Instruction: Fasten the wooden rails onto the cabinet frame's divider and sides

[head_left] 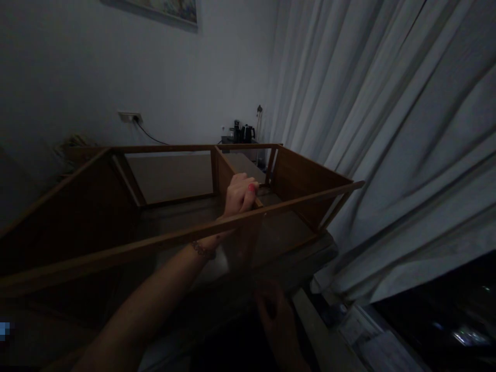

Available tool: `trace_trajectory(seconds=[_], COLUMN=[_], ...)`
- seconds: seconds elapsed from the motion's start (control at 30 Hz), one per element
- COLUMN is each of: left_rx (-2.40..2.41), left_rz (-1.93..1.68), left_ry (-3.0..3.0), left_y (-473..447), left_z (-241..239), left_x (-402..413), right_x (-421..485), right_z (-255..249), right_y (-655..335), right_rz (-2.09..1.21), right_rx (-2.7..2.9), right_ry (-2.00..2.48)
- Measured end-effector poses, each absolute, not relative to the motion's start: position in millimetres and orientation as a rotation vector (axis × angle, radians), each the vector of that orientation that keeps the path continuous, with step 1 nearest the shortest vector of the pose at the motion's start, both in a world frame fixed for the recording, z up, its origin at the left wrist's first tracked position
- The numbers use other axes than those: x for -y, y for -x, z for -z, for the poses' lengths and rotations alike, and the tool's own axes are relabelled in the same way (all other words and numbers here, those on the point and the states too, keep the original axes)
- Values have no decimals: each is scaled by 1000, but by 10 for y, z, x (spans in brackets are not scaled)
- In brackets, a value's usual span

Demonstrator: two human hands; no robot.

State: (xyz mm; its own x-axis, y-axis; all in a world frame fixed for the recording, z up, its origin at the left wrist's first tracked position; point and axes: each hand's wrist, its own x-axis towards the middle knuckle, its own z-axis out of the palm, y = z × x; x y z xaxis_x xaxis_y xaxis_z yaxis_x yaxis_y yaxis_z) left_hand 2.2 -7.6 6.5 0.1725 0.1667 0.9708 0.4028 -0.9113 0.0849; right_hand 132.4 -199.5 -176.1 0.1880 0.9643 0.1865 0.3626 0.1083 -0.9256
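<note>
A brown wooden cabinet frame (pixel 310 178) lies open side up in a dim room. An upright divider panel (pixel 221 170) splits it in two. My left hand (pixel 240 194) reaches over the near front rail (pixel 155 243) and closes round the divider's top edge, its red-painted nails showing; a bracelet sits on the wrist. My right hand (pixel 275 318) hangs low in front of the frame, in deep shadow. Its fingers look curled around a small dark thing that I cannot make out.
Pale curtains (pixel 387 129) hang close on the right, almost touching the frame's right end. A kettle (pixel 247 133) stands on a small stand by the back wall. A wall socket (pixel 129 117) with a cable is at the left. Light boards (pixel 372 346) lie on the floor at the lower right.
</note>
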Motion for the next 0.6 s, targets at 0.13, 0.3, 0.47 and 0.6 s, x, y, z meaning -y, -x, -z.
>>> trace_trajectory(seconds=[0.13,0.3,0.47,0.6], left_rx=[580,583,563,584], left_rz=[1812,1832,1855,1827], left_ry=[2277,2294,2297,2294], left_y=[-8,-2,-11,-5], left_z=[-54,-21,-37,-34], left_x=[71,56,74,62], right_x=[1928,1901,1936,1931], right_z=[1813,1828,1772,1721], right_y=[-1234,-1174,-1146,-1172], right_rz=[-1206,-1370,-1250,-990], right_rx=[937,647,711,940], right_ry=[1327,1236,1235,1318])
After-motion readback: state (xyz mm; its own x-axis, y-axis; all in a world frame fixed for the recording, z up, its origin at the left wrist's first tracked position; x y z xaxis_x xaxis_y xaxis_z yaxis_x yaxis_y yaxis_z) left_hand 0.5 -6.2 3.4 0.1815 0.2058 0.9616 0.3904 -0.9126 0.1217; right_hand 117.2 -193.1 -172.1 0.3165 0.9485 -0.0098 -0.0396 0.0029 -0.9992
